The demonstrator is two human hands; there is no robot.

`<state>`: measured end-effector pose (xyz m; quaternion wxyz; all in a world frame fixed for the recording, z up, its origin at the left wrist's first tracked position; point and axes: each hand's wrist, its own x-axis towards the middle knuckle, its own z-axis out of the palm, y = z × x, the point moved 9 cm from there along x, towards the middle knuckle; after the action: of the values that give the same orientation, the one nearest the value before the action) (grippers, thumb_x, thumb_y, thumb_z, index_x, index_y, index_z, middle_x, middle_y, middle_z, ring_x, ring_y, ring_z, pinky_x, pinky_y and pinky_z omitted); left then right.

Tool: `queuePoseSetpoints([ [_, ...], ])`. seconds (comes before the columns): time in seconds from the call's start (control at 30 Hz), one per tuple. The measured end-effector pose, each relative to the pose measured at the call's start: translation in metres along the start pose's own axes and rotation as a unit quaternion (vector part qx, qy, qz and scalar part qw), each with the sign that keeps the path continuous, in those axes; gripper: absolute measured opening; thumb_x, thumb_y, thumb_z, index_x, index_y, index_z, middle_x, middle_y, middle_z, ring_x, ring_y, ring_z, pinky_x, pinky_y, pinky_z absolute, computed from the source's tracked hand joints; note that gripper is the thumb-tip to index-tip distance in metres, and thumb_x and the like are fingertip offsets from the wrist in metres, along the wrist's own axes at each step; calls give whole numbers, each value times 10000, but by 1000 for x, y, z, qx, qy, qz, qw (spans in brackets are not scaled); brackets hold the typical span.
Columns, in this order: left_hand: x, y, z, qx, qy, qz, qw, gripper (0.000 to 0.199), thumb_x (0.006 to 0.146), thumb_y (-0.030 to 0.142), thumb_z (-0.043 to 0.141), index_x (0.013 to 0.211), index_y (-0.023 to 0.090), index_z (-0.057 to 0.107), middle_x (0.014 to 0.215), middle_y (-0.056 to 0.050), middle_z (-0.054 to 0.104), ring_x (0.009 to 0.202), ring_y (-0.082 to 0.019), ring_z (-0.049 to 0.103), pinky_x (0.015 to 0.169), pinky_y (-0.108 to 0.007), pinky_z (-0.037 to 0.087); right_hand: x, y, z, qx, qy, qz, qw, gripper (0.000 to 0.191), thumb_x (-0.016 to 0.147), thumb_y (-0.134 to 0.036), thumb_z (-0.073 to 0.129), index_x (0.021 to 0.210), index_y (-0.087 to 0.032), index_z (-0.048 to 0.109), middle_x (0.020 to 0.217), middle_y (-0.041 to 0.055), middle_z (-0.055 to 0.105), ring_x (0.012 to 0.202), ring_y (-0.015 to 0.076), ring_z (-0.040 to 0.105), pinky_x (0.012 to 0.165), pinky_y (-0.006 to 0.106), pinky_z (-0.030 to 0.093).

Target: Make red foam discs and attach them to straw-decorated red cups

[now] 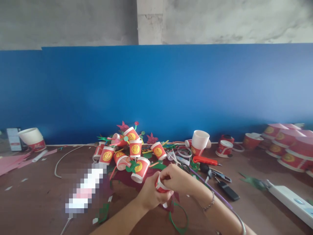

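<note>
My left hand (148, 195) is wrapped round a small red paper cup (160, 186) with a white edge, held tilted above the table. The curled fingers of my right hand (176, 177) reach to the cup's mouth; whatever they pinch is hidden. Just beyond my hands lies a heap of red paper cups with yellow round emblems, among them a tipped cup (141, 169) with green paper on it. A green paper strip (179, 222) curls on the table below my hands.
Scissors (176, 158), a red utility knife (205, 160), a black key fob (228, 190) and a white device (290, 199) lie right. Pink-topped cups (300, 147) stand far right. A pixelated bright phone-like object (85, 189) with a cable lies left. A blue panel (146, 88) backs the table.
</note>
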<state>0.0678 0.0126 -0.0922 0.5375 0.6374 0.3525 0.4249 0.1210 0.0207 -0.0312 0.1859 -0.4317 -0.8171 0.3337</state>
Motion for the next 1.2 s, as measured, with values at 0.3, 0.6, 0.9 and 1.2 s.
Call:
queuePoseSetpoints([
  [0.3, 1, 13, -20, 130, 94, 33, 986, 262, 597, 105, 660, 832, 175, 571, 731, 4, 650, 645, -162, 589, 561, -243, 434, -3, -6, -2, 34, -11, -3, 999, 153, 681, -116, 475, 564, -148, 569, 504, -61, 475, 494, 67, 395, 461, 173, 296],
  [0.6, 3, 18, -28, 151, 114, 42, 981, 323, 584, 74, 640, 885, 173, 576, 811, -13, 659, 739, -193, 613, 643, -281, 467, 3, -4, 0, 47, 55, 3, 997, 145, 683, -98, 522, 612, -153, 636, 591, -21, 616, 603, 109, 555, 545, 176, 406],
  [0.9, 3, 9, -28, 161, 118, 32, 979, 292, 569, 69, 646, 829, 181, 574, 747, 5, 639, 679, -180, 595, 600, -270, 449, 3, -11, 1, 52, 53, -22, 997, 210, 680, -46, 485, 585, -157, 636, 672, -11, 628, 645, 111, 577, 597, 183, 426],
  [1.2, 5, 12, -34, 83, 144, 62, 984, 406, 624, 115, 652, 998, 188, 511, 907, -19, 638, 841, -208, 610, 725, -313, 482, 4, -23, -4, 40, 91, -47, 994, 184, 705, -66, 462, 602, -160, 583, 699, -11, 596, 672, 109, 542, 623, 187, 406],
])
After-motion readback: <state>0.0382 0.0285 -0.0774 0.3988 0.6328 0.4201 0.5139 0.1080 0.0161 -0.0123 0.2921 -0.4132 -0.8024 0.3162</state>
